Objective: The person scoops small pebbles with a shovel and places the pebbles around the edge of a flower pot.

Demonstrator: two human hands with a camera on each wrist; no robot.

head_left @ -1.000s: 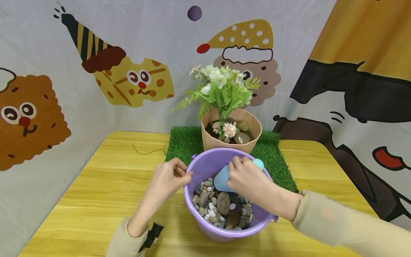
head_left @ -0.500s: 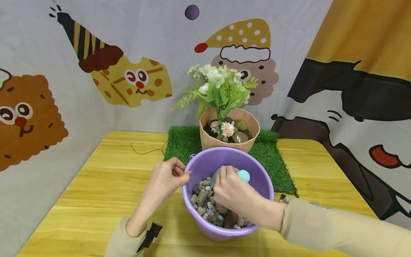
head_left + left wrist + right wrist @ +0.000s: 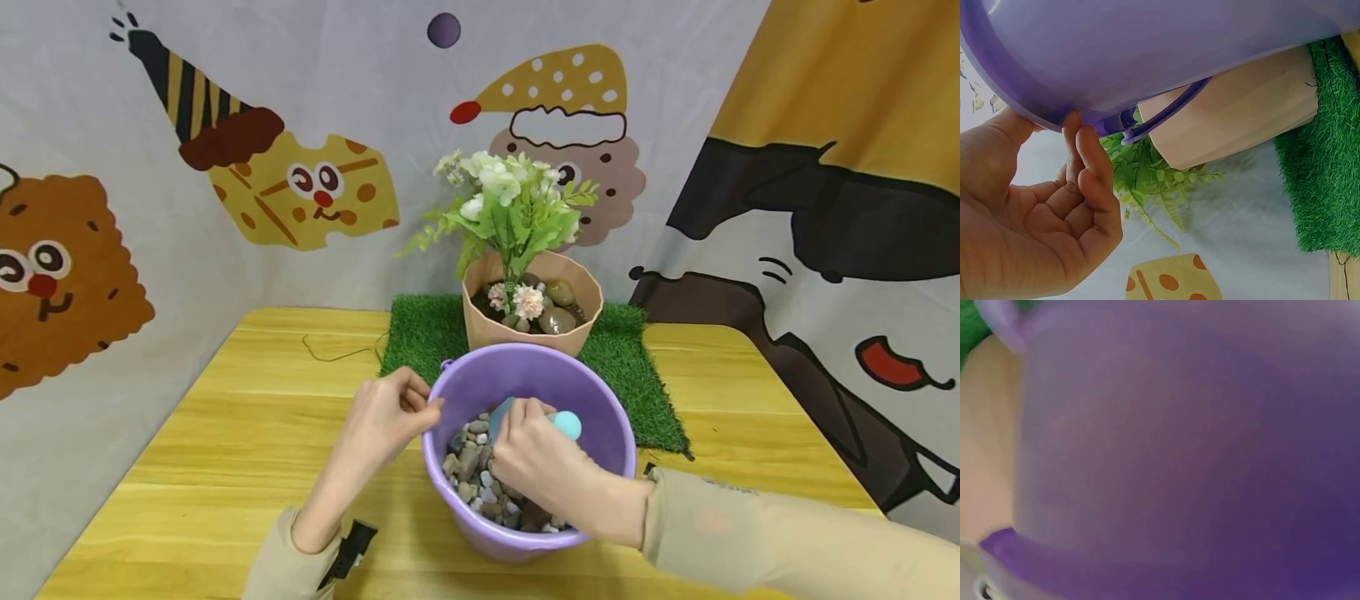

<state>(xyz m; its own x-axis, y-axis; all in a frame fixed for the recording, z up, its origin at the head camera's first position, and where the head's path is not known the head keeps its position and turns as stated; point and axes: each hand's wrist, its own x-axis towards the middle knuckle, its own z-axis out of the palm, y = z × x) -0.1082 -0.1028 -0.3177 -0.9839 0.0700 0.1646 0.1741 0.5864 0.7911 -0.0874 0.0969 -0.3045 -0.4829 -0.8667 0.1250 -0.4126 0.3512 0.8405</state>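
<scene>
A purple bucket (image 3: 528,371) stands on the wooden table, with stones (image 3: 467,461) of mixed sizes in its bottom. My left hand (image 3: 384,417) pinches the bucket's left rim between thumb and fingers, which shows close up in the left wrist view (image 3: 1054,206). Down inside the bucket, my right hand (image 3: 540,462) grips a light-blue toy shovel with a turquoise round handle end (image 3: 567,426). Most of the shovel's blade is hidden behind the fingers. Only the bucket's blurred purple wall (image 3: 1147,456) fills most of the right wrist view; neither the right hand nor the shovel appears there.
Behind the bucket, a peach flower pot (image 3: 525,335) holds white flowers (image 3: 501,179), leaves and large stones. It stands on a green turf mat (image 3: 643,400). A thin dark wire (image 3: 337,358) lies on the table (image 3: 247,417) at left. A cartoon-printed cloth (image 3: 322,50) hangs behind.
My right hand has moved down and to the left with the shovel, deeper into the bucket towards the stones. My left hand stays on the rim. The head view has shifted slightly.
</scene>
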